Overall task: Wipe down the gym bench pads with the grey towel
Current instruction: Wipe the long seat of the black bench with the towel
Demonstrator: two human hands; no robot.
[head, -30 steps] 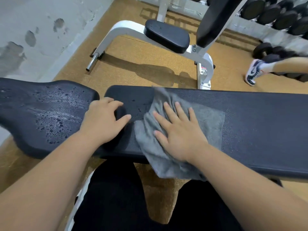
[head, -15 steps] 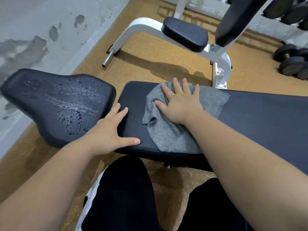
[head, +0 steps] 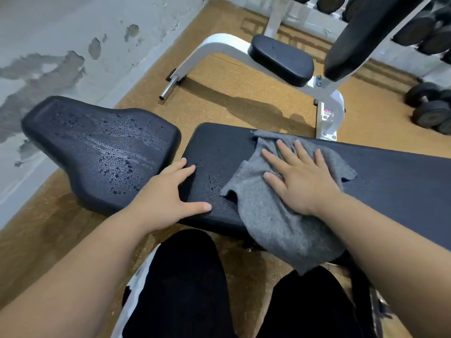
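You are seeing a grey towel [head: 273, 215] lying on black pads [head: 402, 181], a white frame [head: 219, 47] standing on a speckled tan floor [head: 244, 76], and black trousers [head: 180, 284].

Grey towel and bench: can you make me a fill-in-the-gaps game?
1. The right hand presses flat on the grey cloth towel, which is ____ in colour.
2. Water droplets cover the black ____ pad.
3. The left hand rests on the long black bench pad's ____ end.

Missing: grey; seat; left
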